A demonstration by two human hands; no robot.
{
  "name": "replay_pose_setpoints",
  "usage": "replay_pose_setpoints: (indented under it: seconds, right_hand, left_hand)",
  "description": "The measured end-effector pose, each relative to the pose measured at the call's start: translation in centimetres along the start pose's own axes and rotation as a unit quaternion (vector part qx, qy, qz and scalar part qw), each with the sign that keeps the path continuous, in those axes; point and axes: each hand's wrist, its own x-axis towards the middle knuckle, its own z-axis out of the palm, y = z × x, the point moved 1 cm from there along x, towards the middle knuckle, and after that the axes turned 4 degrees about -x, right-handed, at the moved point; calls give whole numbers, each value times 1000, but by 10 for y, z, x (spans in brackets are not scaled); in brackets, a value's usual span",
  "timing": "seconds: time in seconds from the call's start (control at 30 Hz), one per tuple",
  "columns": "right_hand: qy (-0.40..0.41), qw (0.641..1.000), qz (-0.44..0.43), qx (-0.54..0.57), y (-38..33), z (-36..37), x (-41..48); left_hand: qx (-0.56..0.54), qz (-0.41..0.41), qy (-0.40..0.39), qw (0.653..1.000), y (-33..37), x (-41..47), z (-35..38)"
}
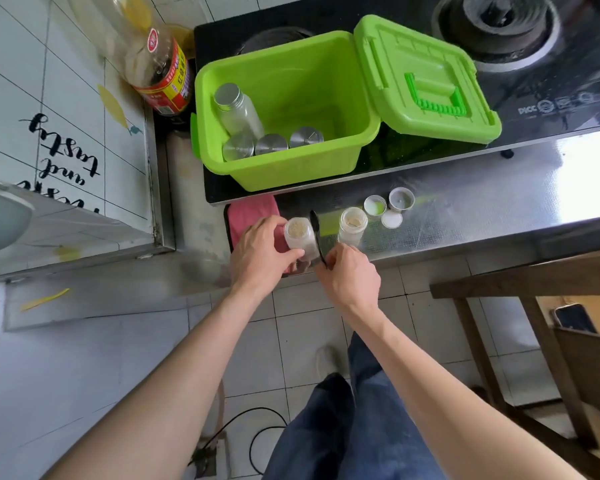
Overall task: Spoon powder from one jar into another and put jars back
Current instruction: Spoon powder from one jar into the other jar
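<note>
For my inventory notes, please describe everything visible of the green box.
The green box is a bright green plastic tub, upright on the black stove over its left burner. Its hinged lid lies open to the right, moulded handle facing up. Inside, one clear capped jar leans at the left wall; three metal-capped jars stand along the near wall.

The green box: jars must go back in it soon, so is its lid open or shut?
Open. The lid is swung back to the right of the green box, and capped jars show inside it.
</note>
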Motion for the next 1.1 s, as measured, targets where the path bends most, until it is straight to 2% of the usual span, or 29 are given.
replay_pose_setpoints:
  seconds: [0.1,0.2,0.37,0.6,0.77,1.1]
  right_hand:
    - [55,998,-37,-23,4,-19,-17]
    - [107,993,-42,9,6,-37,-25]
    - [161,974,-78,136,0,-69,-22]
    - [224,930,-66,283,-3,-104,-6]
    - [221,919,-52,324,-4,-103,3]
    - [190,935,-51,295,-6,-77,14]
  left_hand:
    - [0,-3,2,1000,4,-4,-2]
    - [0,2,-4,1000,9,-5,-3]
    - [5,16,-33,999,19,-3,-4]
    - [14,64,-33,997,23,4,3]
    - [30,85,-29,995,26,5,6]
    - [44,101,-21,994,27,8,9]
